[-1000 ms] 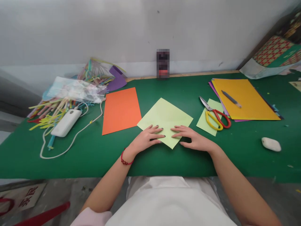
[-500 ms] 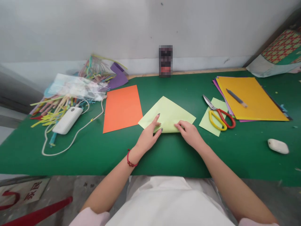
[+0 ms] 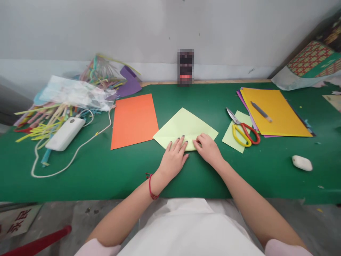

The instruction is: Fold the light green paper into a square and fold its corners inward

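A light green sheet of paper (image 3: pixel 185 124) lies like a diamond on the green tabletop, its near corner folded over into a short straight edge. My left hand (image 3: pixel 174 156) is open, its fingers stretched out flat on the left part of the fold. A red cord bracelet (image 3: pixel 151 186) circles that wrist. At the right end of the folded edge, my right hand (image 3: pixel 209 149) pinches the paper between thumb and curled fingers. The fold under my fingertips is partly hidden.
To the left lie an orange sheet (image 3: pixel 135 122), a white power bank (image 3: pixel 65 134) with its cable, and a heap of coloured strips (image 3: pixel 50 117). On the right are scissors (image 3: pixel 242 131) on a green scrap, yellow sheets (image 3: pixel 277 117) with a pen (image 3: pixel 261 111), and a white case (image 3: pixel 302 163).
My left hand has turned and laid its fingers flat over the fold. My right hand has slid slightly left along the folded edge. The view has shifted a little.
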### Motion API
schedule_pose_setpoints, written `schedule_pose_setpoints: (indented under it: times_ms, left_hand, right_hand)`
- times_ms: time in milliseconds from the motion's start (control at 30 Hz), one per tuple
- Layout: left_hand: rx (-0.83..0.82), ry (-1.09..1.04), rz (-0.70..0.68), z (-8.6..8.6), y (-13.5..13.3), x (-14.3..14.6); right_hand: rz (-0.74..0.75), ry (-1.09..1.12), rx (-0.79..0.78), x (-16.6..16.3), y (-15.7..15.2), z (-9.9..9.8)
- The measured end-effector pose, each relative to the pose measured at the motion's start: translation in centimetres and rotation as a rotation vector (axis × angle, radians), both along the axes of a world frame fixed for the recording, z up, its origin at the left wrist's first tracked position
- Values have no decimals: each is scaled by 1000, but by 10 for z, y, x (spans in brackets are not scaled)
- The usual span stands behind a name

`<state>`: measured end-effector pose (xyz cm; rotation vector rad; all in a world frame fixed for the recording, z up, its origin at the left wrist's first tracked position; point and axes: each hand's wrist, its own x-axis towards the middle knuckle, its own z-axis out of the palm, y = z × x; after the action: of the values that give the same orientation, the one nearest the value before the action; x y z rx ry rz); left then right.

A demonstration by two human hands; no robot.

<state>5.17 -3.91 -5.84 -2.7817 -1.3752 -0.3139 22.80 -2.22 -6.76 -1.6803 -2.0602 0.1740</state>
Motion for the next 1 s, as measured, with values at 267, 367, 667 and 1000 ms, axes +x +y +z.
schedule_pose_setpoints:
  times_ms: [267,367,667,1000]
  left_hand:
    - [4,-2,-26,0,3,0]
    - [13,-21,-29,0,4,0]
    - [-3,-37,-45,-2,4,-2]
    - [-74,2,-48,-2,3,-2]
  right_hand:
    - [-29,-74,5,-3,1,2]
    - [-17,-62,13,-2,1,2]
    - [21,-7,19,1,2,2]
    - [29,-14,21,1,2,1]
